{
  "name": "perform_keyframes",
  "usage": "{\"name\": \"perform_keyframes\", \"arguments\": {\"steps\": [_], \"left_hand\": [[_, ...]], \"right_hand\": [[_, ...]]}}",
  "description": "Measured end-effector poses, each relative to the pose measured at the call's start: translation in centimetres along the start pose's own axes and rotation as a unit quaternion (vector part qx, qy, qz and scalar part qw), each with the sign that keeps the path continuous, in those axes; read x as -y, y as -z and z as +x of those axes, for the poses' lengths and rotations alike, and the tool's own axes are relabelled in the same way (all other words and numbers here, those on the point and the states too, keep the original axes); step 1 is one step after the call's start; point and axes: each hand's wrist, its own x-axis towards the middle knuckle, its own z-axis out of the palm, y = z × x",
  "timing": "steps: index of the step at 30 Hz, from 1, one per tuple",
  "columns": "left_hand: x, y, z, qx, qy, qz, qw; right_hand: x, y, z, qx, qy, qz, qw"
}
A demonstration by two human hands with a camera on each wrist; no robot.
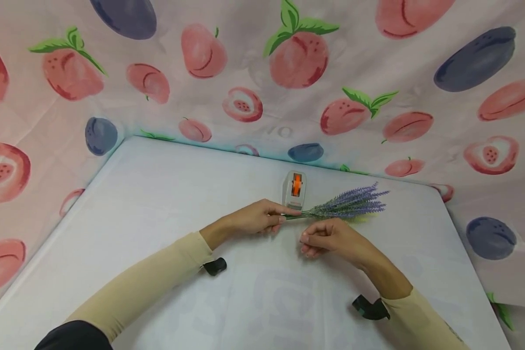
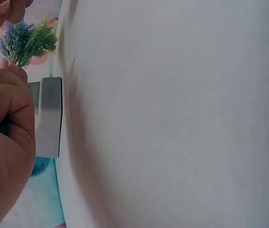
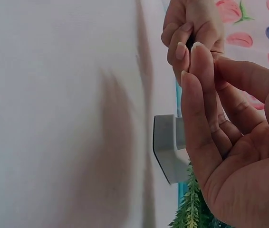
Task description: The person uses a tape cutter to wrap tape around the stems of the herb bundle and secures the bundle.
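Observation:
My left hand [image 1: 258,216] grips the thin green stems of an artificial lavender bunch [image 1: 352,201], whose purple heads point right. Its index finger lies along the stems, thumb below. To the right and nearer me is my right hand [image 1: 334,238], fingers bent and thumb tip brought to the fingertips. In the right wrist view, my right hand [image 3: 239,137] shows no object between those tips; I cannot tell whether something thin is there. A grey tape dispenser [image 1: 294,190] with an orange reel stands just behind the stems.
Everything is over a white-covered table [image 1: 157,184]. A fruit-print cloth [image 1: 249,53] hangs along its back and sides. Dark wrist cameras [image 1: 215,266] sit under both forearms, close over the tabletop.

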Motion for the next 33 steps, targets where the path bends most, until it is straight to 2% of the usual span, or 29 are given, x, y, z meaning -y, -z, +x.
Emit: {"name": "perform_keyframes", "arguments": {"steps": [8, 14, 20, 27, 33], "left_hand": [[-0.2, -0.1, -0.1, -0.038, -0.02, -0.013, 0.999], [-0.6, -0.4, -0.1, -0.079, -0.006, -0.059, 0.9951], [-1.4, -0.7, -0.3, -0.11, -0.006, -0.129, 0.9856], [-2.1, -0.8, -0.6, -0.126, -0.019, -0.157, 0.9793], [-2.8, -1.0, -1.1, -0.136, -0.05, -0.238, 0.9603]], "right_hand": [[0.3, 0.4, 0.1, -0.004, 0.015, -0.012, 1.0], [1.5, 0.9, -0.3, -0.032, 0.034, -0.038, 0.998], [3.0, 1.6, -0.9, -0.059, 0.05, -0.077, 0.994], [4.3, 2.1, -1.6, -0.09, 0.079, -0.132, 0.984], [5.2, 2.2, -2.2, -0.13, 0.104, -0.168, 0.972]]}}
